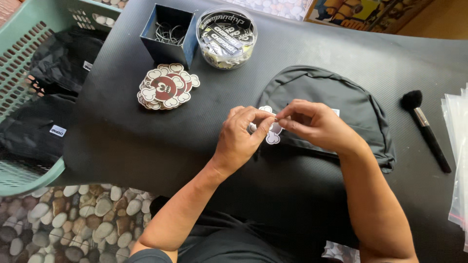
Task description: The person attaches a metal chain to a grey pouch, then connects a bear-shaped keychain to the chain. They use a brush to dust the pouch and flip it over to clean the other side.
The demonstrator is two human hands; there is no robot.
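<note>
Near the mat's far edge [341, 53], round clear tub [226, 36] of black-and-white labels beside square dark-blue box [168, 34]. At right edge, clear bags [458, 146]. White tags [58, 130] in green basket [19, 44].

Left of you sits a green basket [22, 46] of black garments; ahead, a dark box [168, 34], a clear tub [226, 36], stacked stickers [166, 86]; right, a brush [426, 129].

Counted on the mat [146, 146]: one cap [341, 97], one brush [425, 127], one box [168, 34], one tub [226, 36], one basket [24, 58], two hands.
</note>
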